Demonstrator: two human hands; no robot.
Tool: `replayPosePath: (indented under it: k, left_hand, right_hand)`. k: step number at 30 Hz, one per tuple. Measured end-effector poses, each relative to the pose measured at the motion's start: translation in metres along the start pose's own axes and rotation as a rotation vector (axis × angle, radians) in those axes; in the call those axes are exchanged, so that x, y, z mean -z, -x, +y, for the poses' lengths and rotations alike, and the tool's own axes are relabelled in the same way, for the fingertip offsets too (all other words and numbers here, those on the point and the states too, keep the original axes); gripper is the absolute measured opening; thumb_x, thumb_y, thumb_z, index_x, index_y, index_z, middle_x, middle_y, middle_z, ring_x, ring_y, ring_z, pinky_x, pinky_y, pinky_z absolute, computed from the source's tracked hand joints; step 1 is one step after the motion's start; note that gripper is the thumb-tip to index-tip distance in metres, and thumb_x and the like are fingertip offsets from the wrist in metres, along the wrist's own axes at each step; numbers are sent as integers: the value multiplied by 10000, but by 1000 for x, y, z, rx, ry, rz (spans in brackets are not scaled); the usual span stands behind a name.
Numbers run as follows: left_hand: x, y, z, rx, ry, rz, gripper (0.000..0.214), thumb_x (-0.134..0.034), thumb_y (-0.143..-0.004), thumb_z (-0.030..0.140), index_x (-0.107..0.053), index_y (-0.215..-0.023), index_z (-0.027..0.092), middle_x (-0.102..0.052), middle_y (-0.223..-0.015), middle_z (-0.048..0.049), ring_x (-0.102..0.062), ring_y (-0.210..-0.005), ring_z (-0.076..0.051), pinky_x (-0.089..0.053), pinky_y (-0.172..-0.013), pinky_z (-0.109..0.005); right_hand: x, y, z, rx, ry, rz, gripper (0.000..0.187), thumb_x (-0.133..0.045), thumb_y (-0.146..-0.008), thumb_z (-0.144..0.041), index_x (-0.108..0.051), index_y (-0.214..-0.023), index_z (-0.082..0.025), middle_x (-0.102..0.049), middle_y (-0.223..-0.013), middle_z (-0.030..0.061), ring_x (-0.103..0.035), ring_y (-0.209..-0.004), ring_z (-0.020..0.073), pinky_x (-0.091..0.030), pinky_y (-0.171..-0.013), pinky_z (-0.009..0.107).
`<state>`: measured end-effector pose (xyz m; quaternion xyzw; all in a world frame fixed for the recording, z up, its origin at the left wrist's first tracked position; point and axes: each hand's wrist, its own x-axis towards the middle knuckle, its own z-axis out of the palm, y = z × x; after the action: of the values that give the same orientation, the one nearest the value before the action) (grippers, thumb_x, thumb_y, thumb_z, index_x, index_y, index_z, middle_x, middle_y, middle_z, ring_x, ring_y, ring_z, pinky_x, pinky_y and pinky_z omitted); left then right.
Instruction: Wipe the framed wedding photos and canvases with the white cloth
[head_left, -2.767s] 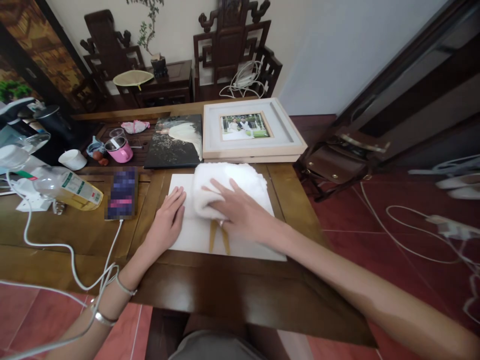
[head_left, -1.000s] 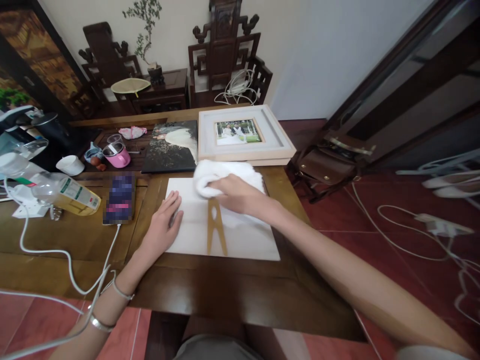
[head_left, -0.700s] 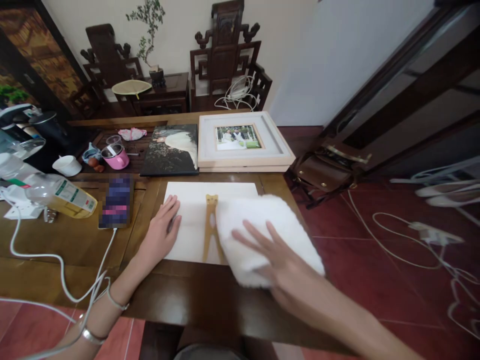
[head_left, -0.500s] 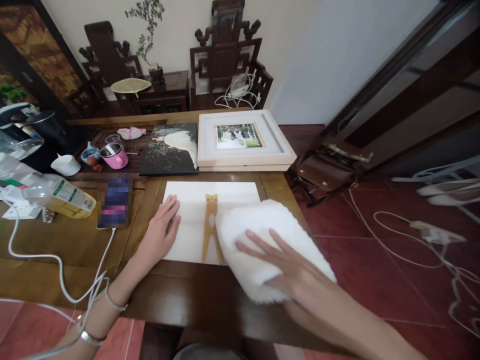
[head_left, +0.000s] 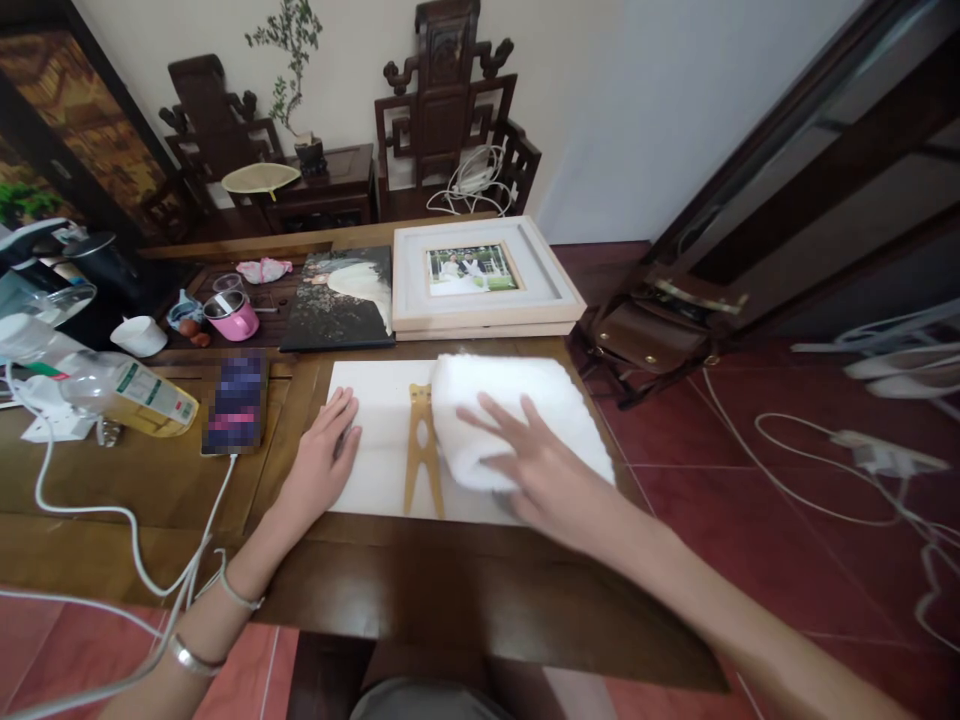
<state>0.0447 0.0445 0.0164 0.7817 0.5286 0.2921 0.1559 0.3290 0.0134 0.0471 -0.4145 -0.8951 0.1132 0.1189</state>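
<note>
A white board point(head_left: 379, 470) lies on the wooden table. On its middle shows a tan, clothespin-shaped figure point(head_left: 420, 450) with two long legs and small ears; whether it is printed or a loose piece I cannot tell. My left hand point(head_left: 330, 440) rests flat on the board's left edge, fingers stretched out. Over the board's right half lies a fluffy white towel point(head_left: 517, 385), bunched thick. My right hand point(head_left: 536, 455) presses on that towel with fingers spread over its top, the lower fingers partly hidden at its near edge.
Behind the board stand a white-framed photo point(head_left: 476, 270) and a dark picture panel point(head_left: 341, 295). Leftward are a phone point(head_left: 236, 405) on a charging cable, a bottle of yellow liquid point(head_left: 142, 390) and a pink mug point(head_left: 232, 315). A brown bag point(head_left: 656, 325) sits beyond the table's right edge.
My right hand has moved the white towel away from me and slightly left, uncovering the table's near right part. My left hand stays at the board's left edge.
</note>
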Motion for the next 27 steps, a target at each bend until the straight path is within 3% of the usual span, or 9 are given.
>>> replayPosePath:
  k: [4, 7, 11, 15, 19, 22, 27]
  left_hand:
    - [0, 0, 1, 9, 3, -5, 425, -434, -947, 312, -536, -1321, 138, -458, -1443, -148, -360, -1385, -252, -291, -1149, -488]
    - [0, 0, 1, 1, 10, -2, 421, -435, -947, 312, -534, -1327, 159, -457, -1447, -133, -362, -1384, -254, -290, -1148, -497]
    - [0, 0, 0, -8, 8, 0, 418, -432, -947, 300, -533, -1328, 158, -459, -1446, -135, -358, -1386, -254, -293, -1148, -496]
    - [0, -1, -1, -15, 22, -10, 414, -436, -943, 298, -538, -1321, 162, -462, -1445, -134, -348, -1389, -259, -292, -1147, -499]
    - [0, 0, -1, -16, 15, 0, 417, -435, -944, 304, -546, -1308, 135, -469, -1436, -153, -357, -1385, -255, -298, -1146, -487]
    - [0, 0, 0, -10, 14, 2, 417, -433, -945, 308, -546, -1308, 136, -468, -1436, -153, -353, -1388, -252, -302, -1144, -487]
    - [0, 0, 1, 15, 27, -7, 413, -436, -945, 315, -541, -1317, 170, -465, -1444, -127, -342, -1393, -250, -285, -1150, -497]
  right_hand:
    - [0, 50, -39, 64, -80, -39, 433, -448, -539, 28, -732, -769, -205, -359, -1507, 60, -182, -1423, 339, -145, -1125, 653]
    - [5, 62, -41, 89, -119, -45, 425, -431, -526, 25, -713, -726, -221, -389, -1491, 24, -227, -1419, 296, -172, -1144, 608]
    - [10, 35, -10, 93, -108, -19, 513, -395, -557, 45, -717, -875, -195, -378, -1497, 57, -205, -1426, 273, -179, -1135, 620]
    - [7, -12, 22, 16, -37, -18, 472, -432, -610, 25, -714, -947, -147, -329, -1516, 115, -126, -1430, 349, -149, -1090, 702]
    - [2, -36, 31, -47, 65, -1, 484, -456, -632, 24, -710, -1012, -134, -356, -1504, 124, -143, -1420, 395, -159, -1061, 739]
    - [-1, -19, 14, -26, 68, -17, 478, -483, -625, 19, -722, -1007, -142, -374, -1494, 136, -179, -1414, 398, -177, -1075, 716]
    - [-2, 48, -37, 63, -51, -47, 378, -520, -642, -17, -749, -844, -240, -366, -1505, 53, -180, -1421, 370, -150, -1104, 685]
